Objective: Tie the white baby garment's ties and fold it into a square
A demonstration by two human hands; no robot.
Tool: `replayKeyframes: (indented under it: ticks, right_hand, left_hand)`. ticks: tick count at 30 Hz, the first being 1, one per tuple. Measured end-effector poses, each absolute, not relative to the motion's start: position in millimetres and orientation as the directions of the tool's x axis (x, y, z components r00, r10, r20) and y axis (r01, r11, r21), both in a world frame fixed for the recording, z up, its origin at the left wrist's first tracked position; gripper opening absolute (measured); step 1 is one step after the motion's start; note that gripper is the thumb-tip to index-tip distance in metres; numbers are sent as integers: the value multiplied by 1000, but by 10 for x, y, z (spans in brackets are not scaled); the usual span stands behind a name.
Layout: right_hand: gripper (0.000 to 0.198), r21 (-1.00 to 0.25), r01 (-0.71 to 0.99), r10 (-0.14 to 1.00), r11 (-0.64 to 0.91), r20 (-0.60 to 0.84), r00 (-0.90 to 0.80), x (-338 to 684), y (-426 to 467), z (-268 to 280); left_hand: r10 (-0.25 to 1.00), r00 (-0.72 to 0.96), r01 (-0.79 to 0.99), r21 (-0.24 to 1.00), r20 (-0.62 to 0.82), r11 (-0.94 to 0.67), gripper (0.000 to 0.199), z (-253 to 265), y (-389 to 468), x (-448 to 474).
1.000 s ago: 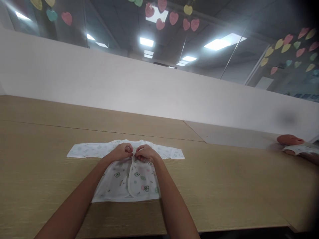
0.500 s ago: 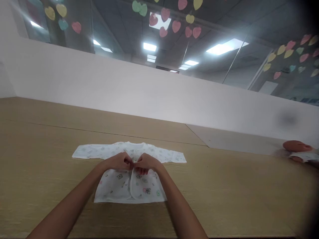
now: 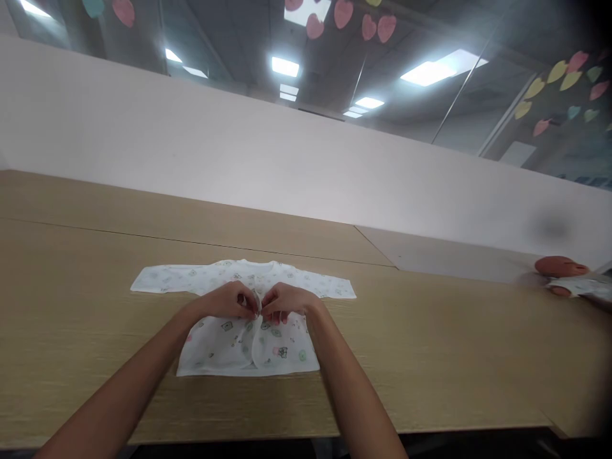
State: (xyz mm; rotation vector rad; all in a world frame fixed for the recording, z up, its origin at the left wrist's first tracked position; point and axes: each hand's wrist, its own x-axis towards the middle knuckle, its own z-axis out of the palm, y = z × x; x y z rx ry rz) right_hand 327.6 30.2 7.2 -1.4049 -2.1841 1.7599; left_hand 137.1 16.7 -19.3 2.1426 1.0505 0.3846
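White long-sleeved baby shirt [image 3: 282,360], printed with small animal and green motifs: lies front up on the wood-grain tabletop [image 3: 440,357], sleeves spread to both sides, neckline away from me.
Left hand [image 3: 233,301], mine: fingers bent and closed, pinching the shirt's front edge at mid-chest.
Right hand [image 3: 287,301], mine: fingers closed on the same front opening, just beside the left; a little of the edge stands raised between them.
Doll [image 3: 559,266], reddish-brown head, white clothing: lies at the far right, well apart from the shirt.
White wall [image 3: 229,153]: behind the tabletop, glass with heart-shaped cut-outs [image 3: 343,13] above.
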Motion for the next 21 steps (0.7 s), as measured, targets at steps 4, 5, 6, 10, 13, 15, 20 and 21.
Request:
replayKeyframes:
  ticks: [4, 5, 6, 10, 13, 15, 20, 21]
  right_hand:
    - [6, -813, 579, 627, -53, -479, -615, 3296, 321, 52]
    - [7, -818, 573, 627, -56, -475, -617, 3297, 325, 44]
    - [7, -821, 568, 626, -56, -472, -621, 3300, 330, 35]
    - [10, -835, 547, 618, -55, -459, -639, 3313, 345, 11]
    - [11, -838, 543, 611, -57, -460, -644, 3322, 338, 27]
    - [9, -834, 549, 605, -55, -466, -646, 3325, 330, 46]
    - [8, -824, 565, 608, -43, -470, -639, 3301, 332, 41]
    - [9, -822, 567, 614, -40, -468, -635, 3290, 333, 32]
  left_hand:
    - [760, 647, 543, 734, -58, -407, 23, -143, 159, 1354]
    - [757, 650, 537, 745, -66, -396, 22, -133, 155, 1352]
    - [756, 650, 531, 757, -75, -381, 22, -126, 150, 1353]
    - [768, 630, 509, 808, -114, -296, 22, -123, 133, 1358]
    - [770, 621, 479, 848, -144, -228, 22, -140, 131, 1350]
    - [777, 606, 459, 873, -172, -165, 24, -151, 134, 1338]
    - [794, 579, 417, 905, -187, -90, 31, -157, 139, 1322]
    - [798, 575, 417, 904, -181, -95, 32, -161, 141, 1326]
